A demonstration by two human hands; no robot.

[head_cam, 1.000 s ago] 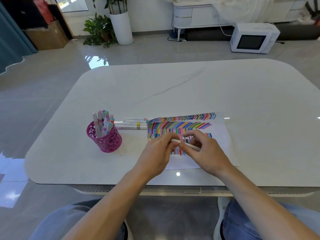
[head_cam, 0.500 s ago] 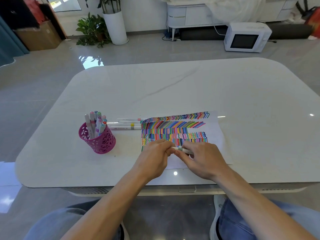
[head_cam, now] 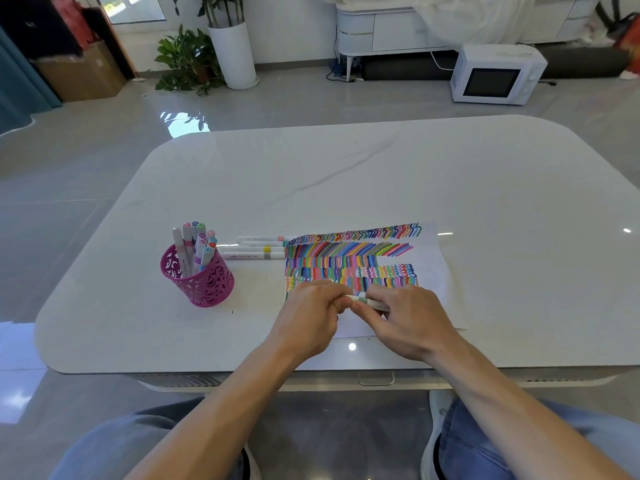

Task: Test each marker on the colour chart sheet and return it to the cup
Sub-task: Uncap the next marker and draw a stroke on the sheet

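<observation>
Lap: jeans [head_cam: 491,441] show below the table's near edge, with both forearms reaching over it.
Left hand: the left hand [head_cam: 310,315] has its fingers curled in and pinches the left end of the marker at its fingertips.
Right hand: the right hand [head_cam: 410,322] pinches the barrel between thumb and curled fingers; the rest of the barrel runs under its fingers and is hidden.
Marker: the marker [head_cam: 365,301] is pale and bridges the two hands, lying roughly level just above the near part of the sheet. I cannot tell whether its cap is on.
Sheet: the colour chart sheet [head_cam: 441,292] lies flat, its near edge close to the table's edge; rows of strokes fill its far and left parts, and its right margin is bare.
Cup: the pink cup [head_cam: 202,284] stands upright left of the hands, apart from the sheet, with markers [head_cam: 194,242] upright inside.
Loose markers: four loose markers [head_cam: 256,250] lie side by side between cup and sheet.
Open room: the table [head_cam: 363,174] is bare beyond and right of the sheet.
Beyond: a microwave [head_cam: 495,76] sits on the floor.
</observation>
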